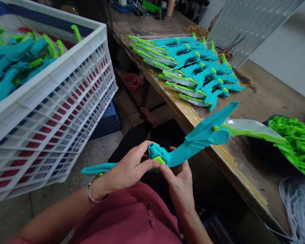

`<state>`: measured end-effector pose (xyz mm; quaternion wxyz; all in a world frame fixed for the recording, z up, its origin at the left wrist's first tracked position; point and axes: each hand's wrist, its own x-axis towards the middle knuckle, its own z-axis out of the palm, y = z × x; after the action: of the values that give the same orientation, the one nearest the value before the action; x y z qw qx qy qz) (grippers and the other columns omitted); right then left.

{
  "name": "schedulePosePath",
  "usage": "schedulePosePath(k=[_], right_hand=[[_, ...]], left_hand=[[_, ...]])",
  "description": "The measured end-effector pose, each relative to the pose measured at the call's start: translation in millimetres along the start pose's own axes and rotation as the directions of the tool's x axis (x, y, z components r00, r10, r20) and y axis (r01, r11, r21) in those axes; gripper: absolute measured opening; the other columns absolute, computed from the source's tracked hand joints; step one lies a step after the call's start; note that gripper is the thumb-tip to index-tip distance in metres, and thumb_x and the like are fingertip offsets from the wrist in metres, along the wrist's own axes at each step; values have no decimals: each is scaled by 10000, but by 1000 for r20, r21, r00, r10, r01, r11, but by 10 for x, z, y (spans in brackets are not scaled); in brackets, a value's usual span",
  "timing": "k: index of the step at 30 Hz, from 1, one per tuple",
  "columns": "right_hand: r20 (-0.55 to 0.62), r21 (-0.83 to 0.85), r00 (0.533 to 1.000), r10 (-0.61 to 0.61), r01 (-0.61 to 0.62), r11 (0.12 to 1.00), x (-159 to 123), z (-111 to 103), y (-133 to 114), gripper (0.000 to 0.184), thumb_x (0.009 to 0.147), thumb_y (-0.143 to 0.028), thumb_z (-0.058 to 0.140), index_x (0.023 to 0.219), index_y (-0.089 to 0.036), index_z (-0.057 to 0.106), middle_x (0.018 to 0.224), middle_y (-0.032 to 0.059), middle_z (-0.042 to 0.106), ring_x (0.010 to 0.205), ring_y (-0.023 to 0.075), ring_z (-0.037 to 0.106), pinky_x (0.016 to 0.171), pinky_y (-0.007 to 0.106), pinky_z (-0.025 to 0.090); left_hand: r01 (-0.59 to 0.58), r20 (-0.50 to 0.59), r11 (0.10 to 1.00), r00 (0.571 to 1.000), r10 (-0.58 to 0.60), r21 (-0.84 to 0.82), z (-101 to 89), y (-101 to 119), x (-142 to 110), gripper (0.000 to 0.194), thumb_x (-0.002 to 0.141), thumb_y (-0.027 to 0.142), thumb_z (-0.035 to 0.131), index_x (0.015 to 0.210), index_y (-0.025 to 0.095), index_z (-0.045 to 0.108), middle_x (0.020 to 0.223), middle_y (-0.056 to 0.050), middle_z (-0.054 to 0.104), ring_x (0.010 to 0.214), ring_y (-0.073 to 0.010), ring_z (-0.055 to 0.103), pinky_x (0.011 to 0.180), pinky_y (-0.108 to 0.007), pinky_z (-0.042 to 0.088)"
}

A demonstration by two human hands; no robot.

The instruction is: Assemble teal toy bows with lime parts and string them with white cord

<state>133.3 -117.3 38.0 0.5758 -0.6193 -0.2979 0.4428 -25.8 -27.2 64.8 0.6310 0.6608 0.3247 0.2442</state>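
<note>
Across my lap I hold a teal plastic toy bow (200, 139), with a clear limb edged in lime green (256, 130) reaching out to the right. My left hand (127, 169), with a bangle at the wrist, is closed around the middle part, its thumb on a small lime-green piece (159, 159). From below, my right hand (180, 183) grips the same teal body, its thumb tip meeting the left thumb at that piece. Another teal end (98, 168) sticks out behind my left wrist. Most fingers of both hands are hidden beneath the bow.
A white plastic crate (91, 64) full of teal and green parts stands at left. On the wooden table (259, 88) lie stacked toy bows (193, 64) with white strings. To the right are a dark bowl (264, 149) of green pieces and a white string bundle (298, 206).
</note>
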Motion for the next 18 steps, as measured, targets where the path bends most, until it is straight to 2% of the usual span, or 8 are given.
schedulePosePath(k=[7, 10, 12, 15, 18], right_hand=[[31, 21, 999, 10, -11, 1000, -32, -20, 5, 663, 786, -424, 864, 1317, -210, 529, 1093, 79, 727, 978, 263, 722, 850, 407, 614], [0, -47, 1000, -8, 8, 999, -31, -11, 1, 637, 775, -432, 869, 1268, -199, 541, 1063, 84, 722, 934, 262, 718, 790, 398, 615], [-25, -109, 997, -66, 63, 992, -6, 3, 8, 583, 765, -436, 869, 1195, -191, 561, 1024, 76, 717, 899, 252, 710, 773, 392, 608], [0, -145, 987, -159, 157, 977, 69, 33, 39, 444, 776, -438, 845, 1028, -192, 575, 904, 43, 707, 801, 223, 695, 723, 365, 599], [39, -132, 983, -178, 181, 975, 150, 69, 88, 396, 792, -442, 829, 942, -199, 555, 793, 12, 679, 680, 193, 660, 623, 328, 582]], left_hand=[[14, -9, 1000, 1000, -14, 0, 44, 18, -15, 217, 970, 345, 649, 1132, 214, 585, 935, 10, 632, 866, -174, 570, 792, -306, 447], [2, -76, 999, 997, -6, -47, 88, 1, -21, 178, 960, 309, 651, 1098, 211, 597, 930, 9, 619, 860, -173, 567, 797, -310, 452], [-17, -113, 998, 994, 10, -56, 116, -22, -23, 155, 960, 280, 640, 1089, 204, 597, 941, 3, 627, 868, -174, 576, 809, -312, 458], [-64, -174, 997, 982, 69, 30, 135, -79, -14, 132, 953, 257, 634, 1061, 194, 590, 926, -1, 631, 849, -171, 577, 798, -311, 456], [-102, -229, 983, 964, 136, 151, 131, -148, 13, 100, 951, 254, 618, 1016, 187, 580, 901, -6, 628, 834, -175, 577, 784, -316, 446]])
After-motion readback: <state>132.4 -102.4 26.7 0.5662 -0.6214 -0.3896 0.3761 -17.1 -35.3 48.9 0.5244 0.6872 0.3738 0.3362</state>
